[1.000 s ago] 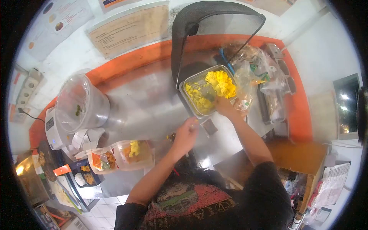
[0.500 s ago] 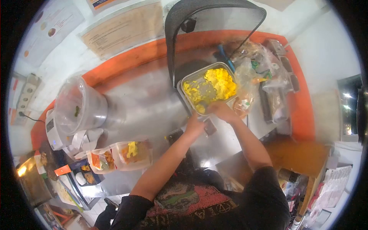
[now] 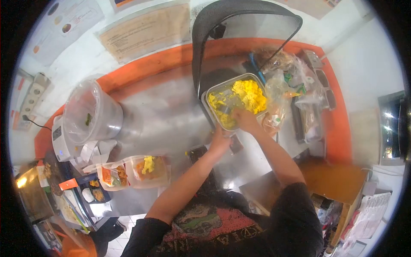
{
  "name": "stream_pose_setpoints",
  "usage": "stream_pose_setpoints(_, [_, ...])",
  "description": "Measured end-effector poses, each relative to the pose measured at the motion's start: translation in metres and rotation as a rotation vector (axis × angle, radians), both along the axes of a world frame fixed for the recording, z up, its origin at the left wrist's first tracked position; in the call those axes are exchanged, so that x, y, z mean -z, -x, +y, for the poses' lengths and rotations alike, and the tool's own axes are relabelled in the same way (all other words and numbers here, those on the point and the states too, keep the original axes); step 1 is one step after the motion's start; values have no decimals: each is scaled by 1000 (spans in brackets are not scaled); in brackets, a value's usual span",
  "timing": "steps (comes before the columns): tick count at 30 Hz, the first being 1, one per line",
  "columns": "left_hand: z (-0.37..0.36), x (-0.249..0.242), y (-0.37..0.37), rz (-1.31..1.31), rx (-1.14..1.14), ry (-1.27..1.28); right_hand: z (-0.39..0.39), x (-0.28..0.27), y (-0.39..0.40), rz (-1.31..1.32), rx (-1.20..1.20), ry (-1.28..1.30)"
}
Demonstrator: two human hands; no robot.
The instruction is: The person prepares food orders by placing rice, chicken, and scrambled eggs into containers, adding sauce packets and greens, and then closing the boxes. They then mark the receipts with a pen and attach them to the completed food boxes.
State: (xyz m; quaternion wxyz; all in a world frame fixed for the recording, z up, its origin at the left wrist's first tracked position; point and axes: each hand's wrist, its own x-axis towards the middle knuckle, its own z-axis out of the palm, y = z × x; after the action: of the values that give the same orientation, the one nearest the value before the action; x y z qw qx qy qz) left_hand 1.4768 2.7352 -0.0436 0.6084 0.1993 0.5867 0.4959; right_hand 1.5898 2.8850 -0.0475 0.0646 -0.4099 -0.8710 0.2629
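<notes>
Yellow crumbled food, like scrambled egg (image 3: pixel 249 95), is heaped at the right of a rectangular metal pan (image 3: pixel 208 112), with thinner bits on the left. My right hand (image 3: pixel 247 120) reaches over the pan's near side, closed around a grey spoon-like utensil (image 3: pixel 225 110) whose end dips into the food; its shape is partly hidden. My left hand (image 3: pixel 219 140) is at the pan's near left corner, fingers closed on the rim. To the left, an open paper box (image 3: pixel 133 185) holds orange-brown food with a yellow heap on top in one section.
A clear plastic tub (image 3: pixel 113 122) stands near a white scale (image 3: pixel 59 139) at the left. A black-framed cover (image 3: pixel 198 55) rises behind the pan. Plastic bags (image 3: pixel 278 92) crowd its right side. Part of another person (image 3: pixel 105 231) shows at the lower left.
My right hand has moved inward over the pan, and the utensil's end has shifted up from the near edge toward the middle. My left hand stays by the near corner. The view has tilted slightly.
</notes>
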Motion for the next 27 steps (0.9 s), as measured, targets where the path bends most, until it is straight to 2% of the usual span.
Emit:
stream_pose_setpoints(1, [-1, 4, -1, 26, -10, -25, -7, -10, -2, -73, -40, 20])
stream_pose_setpoints(3, [-1, 4, -2, 75, -28, -76, -18, -19, -12, -38, -108, 39])
stream_pose_setpoints(7, [-1, -23, 5, 55, 91, 30, -12, -19, -29, 69, -209, 140])
stream_pose_setpoints(10, [-2, -22, 4, 64, 86, 15, -1, -13, -34, 213, -91, 286])
stream_pose_setpoints(13, [-3, -2, 3, 118, 97, -18, -1, -51, -24, 112, 191, 688])
stream_pose_setpoints(16, [-3, 13, 5, 105, 108, -29, 8, -40, -32, 198, 270, 965])
stream_pose_setpoints(19, [-3, 5, 8, 104, 110, -26, 11, -29, -38, 306, 376, 1104])
stream_pose_setpoints(21, [-7, -23, 14, 69, 91, -19, 11, -31, -40, 352, 432, 1106])
stream_pose_setpoints(24, [-31, -40, 22, 224, 113, -19, 13, -37, -46, 461, 463, 1104])
stream_pose_setpoints(27, [-88, -53, 47, 171, 308, -113, 15, -41, -49, 553, 484, 1103])
